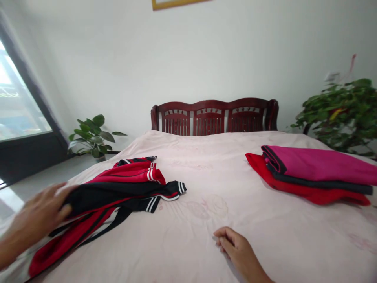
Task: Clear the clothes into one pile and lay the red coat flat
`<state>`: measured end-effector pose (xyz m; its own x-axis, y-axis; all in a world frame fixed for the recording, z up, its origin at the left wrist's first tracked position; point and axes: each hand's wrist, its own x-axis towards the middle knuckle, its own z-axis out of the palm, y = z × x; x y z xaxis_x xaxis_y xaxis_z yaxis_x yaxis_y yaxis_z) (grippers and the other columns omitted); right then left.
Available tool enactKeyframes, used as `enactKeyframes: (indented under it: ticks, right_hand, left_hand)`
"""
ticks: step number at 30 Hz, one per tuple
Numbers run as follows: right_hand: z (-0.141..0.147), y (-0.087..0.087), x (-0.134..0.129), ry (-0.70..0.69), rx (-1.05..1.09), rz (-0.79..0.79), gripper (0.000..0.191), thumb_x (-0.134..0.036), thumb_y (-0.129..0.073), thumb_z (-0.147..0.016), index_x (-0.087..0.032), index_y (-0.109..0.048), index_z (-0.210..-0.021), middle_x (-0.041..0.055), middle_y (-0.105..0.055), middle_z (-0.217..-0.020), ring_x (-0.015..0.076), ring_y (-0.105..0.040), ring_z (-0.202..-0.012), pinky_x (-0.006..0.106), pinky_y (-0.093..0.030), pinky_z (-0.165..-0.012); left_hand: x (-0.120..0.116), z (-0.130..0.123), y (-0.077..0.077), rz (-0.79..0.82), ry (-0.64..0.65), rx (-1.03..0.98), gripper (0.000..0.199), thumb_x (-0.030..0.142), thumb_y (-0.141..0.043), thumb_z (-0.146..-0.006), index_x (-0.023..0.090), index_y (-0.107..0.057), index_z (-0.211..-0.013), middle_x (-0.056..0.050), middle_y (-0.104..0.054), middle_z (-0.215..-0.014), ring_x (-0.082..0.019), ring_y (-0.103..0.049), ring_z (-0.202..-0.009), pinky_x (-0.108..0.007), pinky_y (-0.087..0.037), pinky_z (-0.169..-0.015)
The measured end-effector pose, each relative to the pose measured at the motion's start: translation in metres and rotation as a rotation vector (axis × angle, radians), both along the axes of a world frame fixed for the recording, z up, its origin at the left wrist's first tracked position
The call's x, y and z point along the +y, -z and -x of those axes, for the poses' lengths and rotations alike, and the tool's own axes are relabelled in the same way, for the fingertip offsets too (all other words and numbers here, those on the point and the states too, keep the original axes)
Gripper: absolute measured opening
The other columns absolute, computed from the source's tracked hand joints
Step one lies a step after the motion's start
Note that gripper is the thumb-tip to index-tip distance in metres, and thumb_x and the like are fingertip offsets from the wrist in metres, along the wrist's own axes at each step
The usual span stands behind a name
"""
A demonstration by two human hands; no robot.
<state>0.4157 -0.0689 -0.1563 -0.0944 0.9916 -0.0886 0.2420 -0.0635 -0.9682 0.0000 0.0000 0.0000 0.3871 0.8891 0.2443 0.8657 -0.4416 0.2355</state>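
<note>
My left hand (39, 214), slightly blurred, is at the left of the bed, with its fingers and thumb around the black edge of a loosely spread red and black sports garment (118, 188). That garment has white-striped cuffs and lies crumpled on the pale pink bedcover (224, 165). My right hand (232, 245) rests on the bedcover with curled fingers, holding nothing, just beyond the garment's right side. A folded stack of magenta, black and red clothing (312, 173) lies farther right, away from both hands.
A dark red wooden headboard (215, 118) stands at the bed's far end against a white wall. Potted green plants stand beyond the far left (94, 135) and far right (338, 114) corners. A bright window (17, 98) fills the left side.
</note>
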Motion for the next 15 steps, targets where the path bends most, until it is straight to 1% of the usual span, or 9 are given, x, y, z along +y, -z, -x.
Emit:
enactKeyframes:
  ticks: [3,5,7,8,9,10,11,13,15]
  right_hand:
    - [0.0,-0.001,-0.001,-0.013,-0.044,-0.001,0.028,-0.038,-0.05,-0.08,-0.02,-0.068,-0.09,0.0018,-0.065,-0.075,0.0157,-0.057,-0.068,0.028,-0.041,-0.062]
    - [-0.001,-0.001,-0.001,-0.015,-0.05,-0.005,0.028,-0.037,-0.05,-0.081,-0.02,-0.068,-0.091,0.002,-0.066,-0.075,0.0159,-0.058,-0.069,0.028,-0.042,-0.063]
    - [-0.001,-0.001,-0.001,-0.016,-0.059,-0.013,0.027,-0.036,-0.05,-0.081,-0.019,-0.068,-0.091,0.0021,-0.066,-0.075,0.0159,-0.059,-0.069,0.028,-0.043,-0.065]
    - [-0.002,-0.001,-0.001,-0.018,-0.063,-0.016,0.026,-0.035,-0.05,-0.081,-0.019,-0.068,-0.09,0.0021,-0.066,-0.075,0.0159,-0.059,-0.069,0.028,-0.043,-0.065]
    - [-0.002,-0.002,-0.001,-0.02,-0.067,-0.019,0.025,-0.034,-0.05,-0.081,-0.019,-0.068,-0.09,0.0022,-0.066,-0.075,0.016,-0.059,-0.069,0.028,-0.043,-0.066]
    - [-0.002,-0.002,-0.002,-0.025,-0.07,-0.022,0.024,-0.034,-0.05,-0.081,-0.019,-0.068,-0.089,0.0023,-0.067,-0.075,0.0161,-0.06,-0.07,0.028,-0.044,-0.066]
    - [-0.001,-0.003,-0.002,-0.027,-0.068,-0.023,0.023,-0.033,-0.051,-0.081,-0.019,-0.068,-0.088,0.0024,-0.067,-0.075,0.0162,-0.06,-0.07,0.028,-0.044,-0.066]
    - [-0.001,-0.005,-0.005,-0.024,-0.056,-0.02,0.022,-0.031,-0.051,-0.081,-0.019,-0.069,-0.088,0.0026,-0.068,-0.076,0.0161,-0.061,-0.071,0.027,-0.044,-0.066]
    - [0.0,-0.006,-0.006,-0.011,-0.046,-0.013,0.022,-0.028,-0.051,-0.081,-0.019,-0.07,-0.088,0.0027,-0.068,-0.075,0.0159,-0.062,-0.071,0.026,-0.045,-0.066]
  left_hand:
    - [0.002,-0.01,0.05,-0.166,0.005,0.183,0.041,0.025,-0.064,-0.085,0.025,-0.065,-0.125,-0.012,-0.059,-0.143,-0.033,-0.048,-0.137,-0.059,-0.029,-0.116]
    - [0.009,-0.013,0.08,-0.264,0.037,0.307,0.041,0.024,-0.062,-0.085,0.028,-0.065,-0.125,-0.01,-0.057,-0.146,-0.032,-0.043,-0.142,-0.059,-0.023,-0.119]
    - [0.024,-0.011,0.1,-0.332,0.101,0.431,0.041,0.021,-0.06,-0.086,0.03,-0.066,-0.125,-0.008,-0.055,-0.148,-0.03,-0.039,-0.144,-0.058,-0.018,-0.121]
    - [0.034,-0.008,0.105,-0.355,0.127,0.482,0.04,0.019,-0.058,-0.086,0.031,-0.067,-0.123,-0.008,-0.055,-0.148,-0.029,-0.039,-0.145,-0.058,-0.017,-0.122]
    - [0.046,-0.004,0.106,-0.372,0.137,0.521,0.039,0.016,-0.056,-0.086,0.03,-0.068,-0.121,-0.008,-0.055,-0.148,-0.029,-0.038,-0.145,-0.059,-0.015,-0.122]
    - [0.06,0.002,0.103,-0.39,0.127,0.539,0.039,0.013,-0.053,-0.087,0.029,-0.07,-0.118,-0.008,-0.055,-0.148,-0.03,-0.038,-0.145,-0.06,-0.014,-0.122]
    - [0.074,0.009,0.098,-0.418,0.084,0.532,0.038,0.01,-0.05,-0.087,0.026,-0.071,-0.113,-0.01,-0.056,-0.147,-0.031,-0.038,-0.145,-0.063,-0.013,-0.121]
    - [0.103,0.03,0.082,-0.502,-0.054,0.444,0.038,0.006,-0.043,-0.087,0.018,-0.072,-0.108,-0.015,-0.053,-0.148,-0.037,-0.033,-0.147,-0.071,-0.011,-0.117]
    - [0.131,0.057,0.067,-0.6,-0.27,0.303,0.039,0.009,-0.04,-0.09,0.012,-0.068,-0.117,-0.02,-0.046,-0.152,-0.045,-0.02,-0.149,-0.079,-0.009,-0.11]
